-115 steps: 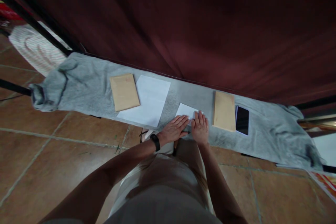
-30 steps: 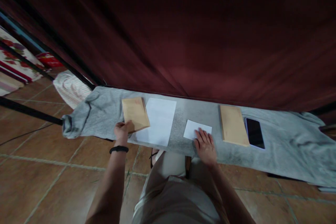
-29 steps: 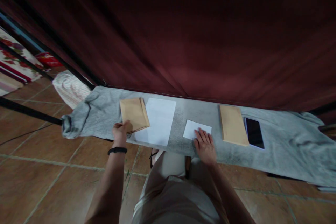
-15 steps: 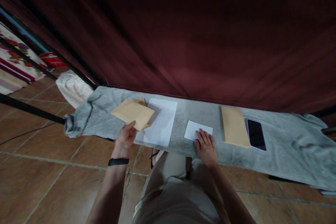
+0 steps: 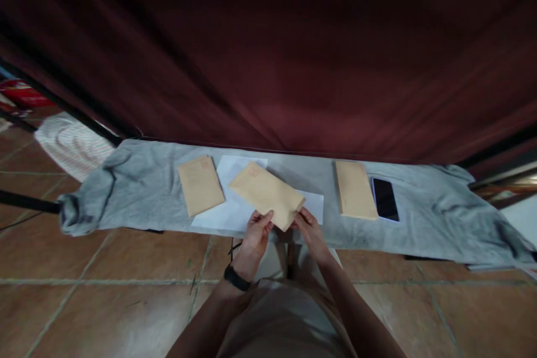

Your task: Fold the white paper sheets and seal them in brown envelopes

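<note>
A brown paper envelope [image 5: 268, 191] is held up over the bench in front of me. My left hand [image 5: 259, 230] pinches its near edge, thumb on top. At its right end, my right hand [image 5: 309, 227] grips the corner between thumb and fingers. Behind the envelope, a folded white paper [image 5: 314, 205] lies partly covered. A larger white sheet [image 5: 226, 207] lies flat to the left, overlapped by another brown envelope or small stack of them [image 5: 201, 185].
To the right lies a stack of brown envelopes [image 5: 356, 190] beside a phone [image 5: 385, 199] with a dark screen. A grey cloth [image 5: 432, 212] covers the bench. A dark red curtain [image 5: 293, 67] hangs behind it, and a striped cloth [image 5: 75, 142] is at the far left.
My left hand has brought the envelope rightward to the middle. My right hand has lifted off the small white paper and taken the envelope's right corner. The view has shifted slightly right.
</note>
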The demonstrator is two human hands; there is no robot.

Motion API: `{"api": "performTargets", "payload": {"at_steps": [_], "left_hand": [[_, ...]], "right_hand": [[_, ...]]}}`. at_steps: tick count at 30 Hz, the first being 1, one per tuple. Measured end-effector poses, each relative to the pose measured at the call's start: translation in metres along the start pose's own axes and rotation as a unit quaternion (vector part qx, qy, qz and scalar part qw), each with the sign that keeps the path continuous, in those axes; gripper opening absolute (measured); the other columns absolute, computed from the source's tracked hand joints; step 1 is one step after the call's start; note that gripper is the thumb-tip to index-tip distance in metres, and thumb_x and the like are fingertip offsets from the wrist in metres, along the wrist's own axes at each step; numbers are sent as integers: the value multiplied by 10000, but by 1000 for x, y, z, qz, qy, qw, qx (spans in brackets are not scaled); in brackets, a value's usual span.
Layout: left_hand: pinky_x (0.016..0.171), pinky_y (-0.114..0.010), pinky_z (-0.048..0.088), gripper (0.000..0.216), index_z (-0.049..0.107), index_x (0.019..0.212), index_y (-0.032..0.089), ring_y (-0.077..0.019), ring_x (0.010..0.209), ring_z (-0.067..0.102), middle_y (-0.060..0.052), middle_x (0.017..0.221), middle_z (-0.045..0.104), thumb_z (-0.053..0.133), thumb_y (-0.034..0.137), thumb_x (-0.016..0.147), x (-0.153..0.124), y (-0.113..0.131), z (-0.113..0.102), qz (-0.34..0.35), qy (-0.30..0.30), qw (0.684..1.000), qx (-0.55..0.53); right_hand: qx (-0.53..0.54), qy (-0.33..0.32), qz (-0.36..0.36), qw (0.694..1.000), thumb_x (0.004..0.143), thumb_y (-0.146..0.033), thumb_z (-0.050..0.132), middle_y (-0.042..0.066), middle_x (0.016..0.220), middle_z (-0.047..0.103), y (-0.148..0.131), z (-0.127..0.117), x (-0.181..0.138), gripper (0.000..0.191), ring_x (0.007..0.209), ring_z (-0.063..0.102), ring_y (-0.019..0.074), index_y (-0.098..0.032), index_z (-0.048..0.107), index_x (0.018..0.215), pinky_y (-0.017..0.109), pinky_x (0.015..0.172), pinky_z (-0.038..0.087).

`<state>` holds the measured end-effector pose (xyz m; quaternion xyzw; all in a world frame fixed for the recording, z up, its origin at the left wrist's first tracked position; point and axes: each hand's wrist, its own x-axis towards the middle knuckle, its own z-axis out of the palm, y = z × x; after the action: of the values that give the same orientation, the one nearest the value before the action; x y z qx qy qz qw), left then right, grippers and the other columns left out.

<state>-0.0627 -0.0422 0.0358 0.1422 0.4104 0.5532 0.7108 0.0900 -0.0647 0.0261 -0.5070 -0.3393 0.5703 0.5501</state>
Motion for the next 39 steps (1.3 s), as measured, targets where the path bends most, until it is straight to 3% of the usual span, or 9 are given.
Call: {"api": "performTargets", "payload": {"at_steps": [11, 20, 22, 24, 25, 28, 30, 33, 39], "left_hand": [[707, -228, 522, 389, 688, 837, 197, -116, 786, 702, 23, 886, 761, 966, 208, 565, -4, 3, -2, -45, -7, 999, 18], [651, -291, 531, 298, 697, 751, 191, -186, 692, 695, -47, 716, 718, 833, 456, 756, -31, -9, -17, -50, -77, 960, 265], [771, -351, 562, 250, 724, 828, 204, -240, 846, 722, -80, 843, 749, 787, 445, 806, -34, -2, -21, 74, -109, 903, 409], [1034, -454, 496, 354, 716, 1123, 230, -307, 1225, 631, -120, 1248, 708, 788, 383, 812, -32, 12, -18, 244, -136, 789, 548], [1155, -517, 387, 563, 622, 1332, 244, -335, 1421, 467, -139, 1492, 552, 794, 361, 809, -29, 21, -14, 305, -159, 714, 610], [1231, -646, 148, 1000, 339, 1576, 237, -407, 1567, 132, -196, 1703, 145, 858, 398, 737, -17, 49, 2, 385, -220, 510, 737], [1224, -672, 105, 1128, 234, 1617, 232, -423, 1569, 89, -218, 1708, 63, 869, 447, 710, -9, 62, 12, 396, -262, 428, 769], [1220, -679, 89, 1170, 204, 1627, 216, -429, 1560, 133, -241, 1689, 137, 861, 489, 699, -6, 70, 20, 405, -308, 378, 773], [1227, -680, 61, 1029, 307, 1600, 286, -428, 1524, 256, -201, 1638, 298, 838, 385, 725, -19, 66, 21, 437, -301, 359, 768]], "right_hand": [[83, -2, 70, 994, 726, -513, 778, 29, 896, 785, -8, 4, -1, 367, 765, 726, 223, -238, 732, 965, 308, 643, 578], [-168, 57, -72, 981, 818, -421, 623, 16, 831, 754, -3, -29, 14, 211, 874, 682, 222, -234, 719, 837, 343, 834, 551], [-187, 52, -71, 978, 827, -409, 592, 6, 819, 749, -5, -34, 11, 211, 851, 674, 219, -245, 719, 862, 340, 813, 552], [-177, 33, -72, 981, 835, -419, 579, -2, 814, 746, -8, -36, 5, 224, 827, 669, 218, -251, 719, 883, 338, 796, 552], [-170, 23, -75, 982, 838, -427, 579, -3, 814, 744, -11, -36, 2, 229, 819, 668, 218, -251, 720, 882, 338, 787, 551], [-152, -16, -85, 985, 840, -431, 600, 3, 821, 741, -21, -37, -9, 231, 805, 674, 223, -240, 728, 854, 340, 762, 546], [-139, -40, -83, 986, 839, -421, 612, 7, 827, 740, -28, -39, -16, 226, 782, 680, 218, -235, 738, 864, 339, 751, 545], [-118, -65, -70, 988, 853, -416, 610, 10, 852, 746, -38, -43, -25, 238, 756, 687, 203, -232, 747, 915, 333, 751, 547], [-143, -59, -74, 985, 873, -419, 593, 16, 889, 744, -49, -49, -39, 252, 865, 693, 222, -234, 744, 952, 344, 835, 542]]}}
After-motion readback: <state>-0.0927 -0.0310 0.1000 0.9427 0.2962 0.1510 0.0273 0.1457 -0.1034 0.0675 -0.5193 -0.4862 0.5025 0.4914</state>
